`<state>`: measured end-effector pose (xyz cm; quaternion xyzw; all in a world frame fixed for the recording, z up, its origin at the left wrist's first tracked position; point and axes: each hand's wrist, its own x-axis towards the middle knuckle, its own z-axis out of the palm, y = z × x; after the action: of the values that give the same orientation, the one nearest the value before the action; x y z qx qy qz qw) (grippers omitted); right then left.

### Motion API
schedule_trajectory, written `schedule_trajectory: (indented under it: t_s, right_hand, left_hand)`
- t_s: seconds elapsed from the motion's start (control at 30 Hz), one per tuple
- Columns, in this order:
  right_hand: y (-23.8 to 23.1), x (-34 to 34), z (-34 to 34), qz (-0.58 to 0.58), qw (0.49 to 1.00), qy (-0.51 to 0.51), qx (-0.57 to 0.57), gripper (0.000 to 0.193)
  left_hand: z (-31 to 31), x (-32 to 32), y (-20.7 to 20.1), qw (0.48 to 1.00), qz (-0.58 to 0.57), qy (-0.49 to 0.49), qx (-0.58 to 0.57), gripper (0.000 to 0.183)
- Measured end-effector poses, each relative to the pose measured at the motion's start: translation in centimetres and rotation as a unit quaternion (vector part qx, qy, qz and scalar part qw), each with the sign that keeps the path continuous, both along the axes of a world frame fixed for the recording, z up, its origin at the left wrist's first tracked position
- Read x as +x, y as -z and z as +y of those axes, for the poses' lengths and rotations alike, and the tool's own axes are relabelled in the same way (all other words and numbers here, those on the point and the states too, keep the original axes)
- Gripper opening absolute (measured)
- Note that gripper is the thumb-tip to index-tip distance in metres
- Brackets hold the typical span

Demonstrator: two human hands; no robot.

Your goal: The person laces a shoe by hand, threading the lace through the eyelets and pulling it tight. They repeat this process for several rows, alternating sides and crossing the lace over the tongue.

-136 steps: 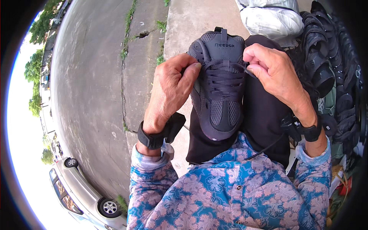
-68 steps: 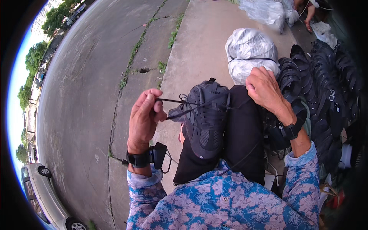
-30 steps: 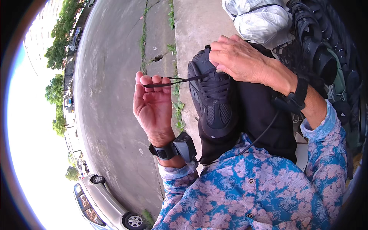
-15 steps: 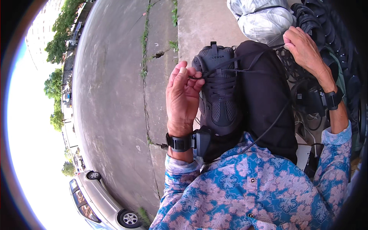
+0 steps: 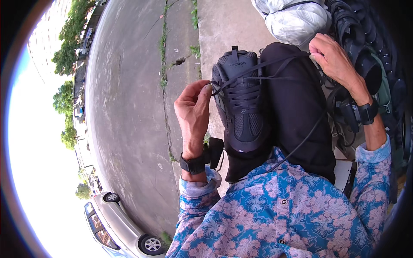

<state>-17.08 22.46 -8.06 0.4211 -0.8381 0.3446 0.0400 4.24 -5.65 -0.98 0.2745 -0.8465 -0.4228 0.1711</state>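
Observation:
A dark grey sneaker [image 5: 243, 116] rests on my left thigh, toe toward me and heel loop away. Its black shoelace [image 5: 275, 66] runs crisscross over the tongue and stretches to both sides. At the shoe's left edge, my left hand [image 5: 194, 111] pinches the lace near its upper eyelets, thumb against the fingers. My right hand [image 5: 333, 58], beyond the right knee, is closed on the other part of the lace and holds it fairly taut across the black trousers [image 5: 297, 116]. Each wrist wears a black strap with a small device.
White plastic bags [image 5: 297, 21] sit beyond my knees. A heap of black shoes [image 5: 365, 30] lines the right side, with cables [image 5: 340, 133] below it. Concrete pavement [image 5: 129, 86] with a weedy crack spreads left, where a silver car [image 5: 124, 223] is parked.
My left hand has moved left and slightly down, turning and pinching the lace at the shoe's side. The right hand has shifted a little left and still holds its lace.

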Motion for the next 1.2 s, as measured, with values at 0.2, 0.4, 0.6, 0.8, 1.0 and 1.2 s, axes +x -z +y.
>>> schedule_trajectory:
  t_s: [0.2,0.4,0.6,0.8,1.0,1.2]
  right_hand:
    - [0.7,-0.3,0.4,0.049,0.999,0.023,0.005,0.009]
    - [0.9,-0.9,1.4,0.039,0.998,0.036,0.027,0.008]
    - [1.1,-1.6,3.2,-0.014,0.99,0.11,0.083,0.007]
    - [0.9,-1.8,3.7,0.016,0.991,0.099,0.086,0.007]
    - [1.8,-2.7,4.6,0.019,0.99,0.107,0.092,0.009]
    - [3.9,-4.6,8.3,0.021,0.981,0.15,0.118,0.012]
  left_hand:
    - [0.0,-0.1,-0.5,0.806,0.13,0.068,0.574,0.031]
    - [0.6,-0.3,1.0,0.736,0.206,0.053,0.643,0.029]
    - [0.7,-0.4,1.6,0.817,0.133,0.014,0.562,0.027]
    - [1.6,-0.6,1.8,0.882,0.13,-0.063,0.448,0.034]
    - [1.7,-0.1,2.0,0.923,0.123,-0.05,0.361,0.037]
    - [1.4,0.2,2.9,0.932,0.114,-0.055,0.34,0.036]
